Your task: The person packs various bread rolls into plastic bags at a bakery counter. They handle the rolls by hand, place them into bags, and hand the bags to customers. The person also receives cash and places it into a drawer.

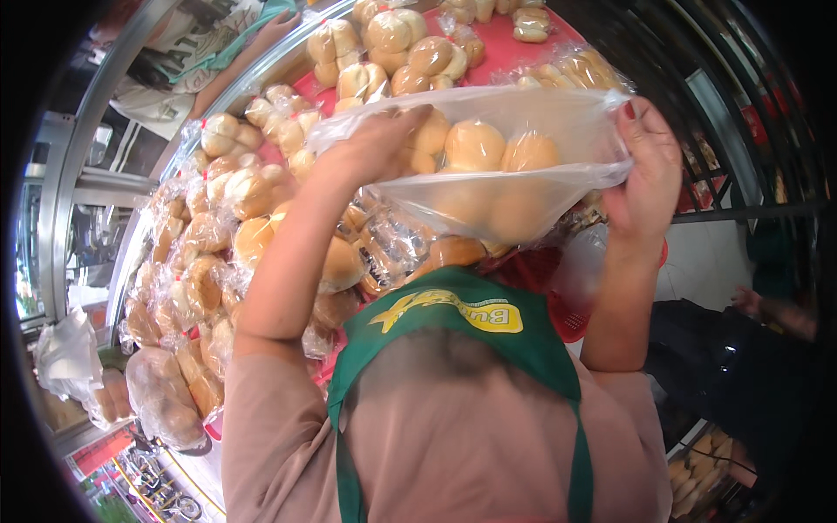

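Note:
A clear plastic bag (575,131) is stretched sideways in front of me, its mouth spread wide. Several golden bread rolls (475,146) sit inside it, some seen only through the milky film. My right hand (647,157) pinches the bag's right end between thumb and fingers. At the bag's left end, my left hand (384,144) reaches over the film, fingers bent around the leftmost rolls (425,139); its fingertips are partly hidden. Beneath the bag lie more wrapped breads, including a dark-striped pack (392,248).
Bagged breads (205,235) are heaped on a red surface (514,57) behind a metal-framed glass edge. Another person (187,65) stands beyond it at upper left. A red basket (571,318) is by my right elbow; dark bars (732,113) rise at right. White bags (70,357) hang at left.

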{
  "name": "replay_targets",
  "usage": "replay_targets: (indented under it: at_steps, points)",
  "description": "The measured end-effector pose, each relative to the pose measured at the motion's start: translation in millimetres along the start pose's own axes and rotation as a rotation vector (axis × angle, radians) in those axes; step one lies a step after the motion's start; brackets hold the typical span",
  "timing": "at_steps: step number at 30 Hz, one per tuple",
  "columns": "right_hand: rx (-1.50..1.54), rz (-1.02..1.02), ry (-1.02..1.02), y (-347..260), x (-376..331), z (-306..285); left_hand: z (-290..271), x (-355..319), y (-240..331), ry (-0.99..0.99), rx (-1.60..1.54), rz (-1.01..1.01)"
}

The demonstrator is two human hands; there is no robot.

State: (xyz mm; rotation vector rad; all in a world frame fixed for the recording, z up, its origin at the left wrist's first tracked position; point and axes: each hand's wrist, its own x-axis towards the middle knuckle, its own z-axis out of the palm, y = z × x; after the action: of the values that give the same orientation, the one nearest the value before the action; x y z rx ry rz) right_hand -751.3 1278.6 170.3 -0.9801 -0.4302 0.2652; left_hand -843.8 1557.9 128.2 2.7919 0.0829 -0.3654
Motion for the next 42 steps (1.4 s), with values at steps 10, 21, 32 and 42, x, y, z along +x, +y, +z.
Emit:
replay_targets:
  at_steps: [10,21,32,42]
  points:
    - [-0.141,0.126,-0.036,19.0,4.7,61.4,6.9,-28.7,31.4,0.340,-0.007,0.146]
    - [-0.149,0.108,-0.103,15.3,26.7,26.5,17.8,-25.3,28.9,0.286,-0.237,0.268]
    - [-0.073,0.009,-0.109,17.4,32.1,39.2,76.4,-205.7,-30.3,0.333,0.402,-0.215]
    - [-0.206,-0.083,-0.404,-5.8,10.5,57.3,27.7,-178.0,-48.2,0.084,-0.118,-0.422]
